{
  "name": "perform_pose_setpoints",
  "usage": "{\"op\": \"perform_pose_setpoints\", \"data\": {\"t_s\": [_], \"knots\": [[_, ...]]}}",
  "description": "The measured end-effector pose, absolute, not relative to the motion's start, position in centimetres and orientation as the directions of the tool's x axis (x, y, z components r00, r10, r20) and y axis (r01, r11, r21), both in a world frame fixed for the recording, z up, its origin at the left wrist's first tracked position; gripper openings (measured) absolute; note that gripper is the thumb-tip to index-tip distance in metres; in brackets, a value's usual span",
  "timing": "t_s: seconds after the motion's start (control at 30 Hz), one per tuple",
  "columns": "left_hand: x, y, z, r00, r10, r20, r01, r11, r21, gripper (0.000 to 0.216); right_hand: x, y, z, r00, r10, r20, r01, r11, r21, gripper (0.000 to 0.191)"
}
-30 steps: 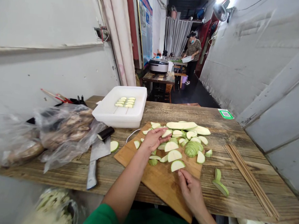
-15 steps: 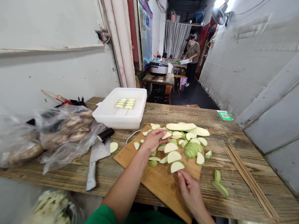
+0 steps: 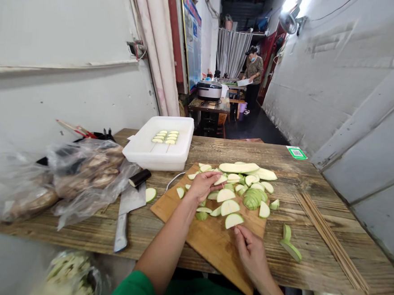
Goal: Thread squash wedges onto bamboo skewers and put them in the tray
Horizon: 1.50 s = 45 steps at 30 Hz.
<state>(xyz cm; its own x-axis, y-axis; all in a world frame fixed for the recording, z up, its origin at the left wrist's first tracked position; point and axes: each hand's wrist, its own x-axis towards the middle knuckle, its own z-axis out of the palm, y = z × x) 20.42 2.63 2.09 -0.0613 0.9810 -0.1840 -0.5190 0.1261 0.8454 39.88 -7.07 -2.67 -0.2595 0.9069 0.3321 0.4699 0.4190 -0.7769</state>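
Note:
My right hand point(image 3: 250, 248) is closed on the lower end of a thin skewer point(image 3: 235, 225), just under a half-round zucchini slice point(image 3: 234, 220) threaded on it. Two more slices, the middle one point(image 3: 229, 207) and the upper one point(image 3: 225, 195), sit further up the same line. At the far end, my left hand point(image 3: 205, 186) pinches another zucchini slice point(image 3: 221, 179) by its edge, at the skewer's tip. Beneath both hands lies a wooden cutting board point(image 3: 210, 247), with loose zucchini slices point(image 3: 252, 198) and long cut halves point(image 3: 238, 168) at its back.
A white plastic box point(image 3: 155, 158) holds two filled skewers point(image 3: 165, 137). Left of the board lie a cleaver point(image 3: 122, 225), a dark-handled piece point(image 3: 140, 177) and plastic bags point(image 3: 90, 171). Bare skewers point(image 3: 332, 240) lie at right. A person point(image 3: 254, 75) stands far back.
Almost nothing differs. Both hands keep their hold on the skewer and the slice; the whole view has shifted very slightly.

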Motion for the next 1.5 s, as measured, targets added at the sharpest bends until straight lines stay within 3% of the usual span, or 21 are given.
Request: {"op": "perform_pose_setpoints", "data": {"t_s": [0.5, 0.73, 1.03, 1.23, 1.5], "knots": [[20.6, 2.1, 2.0, -0.004, 0.978, -0.208, -0.541, 0.173, 0.823, 0.025, 39.8, -7.2, -2.4, -0.260, 0.895, 0.361, 0.458, 0.444, -0.770, 0.035], [21.0, 2.0, 2.0, 0.066, 0.965, -0.253, -0.652, 0.234, 0.721, 0.019, 39.9, -7.3, -2.6, -0.244, 0.892, 0.380, 0.470, 0.451, -0.759, 0.034], [24.2, 1.3, 2.5, -0.053, 0.950, -0.308, -0.824, 0.133, 0.551, 0.015, 39.8, -7.2, -2.7, -0.252, 0.892, 0.375, 0.477, 0.452, -0.754, 0.033], [25.3, 1.4, 2.0, -0.231, 0.919, -0.319, -0.818, -0.006, 0.575, 0.014, 39.4, -7.2, -2.7, -0.249, 0.896, 0.367, 0.495, 0.444, -0.747, 0.035], [25.7, 1.1, 1.7, -0.229, 0.921, -0.315, -0.811, -0.002, 0.585, 0.019, 39.3, -7.3, -2.6, -0.256, 0.904, 0.342, 0.512, 0.427, -0.745, 0.035]]}}
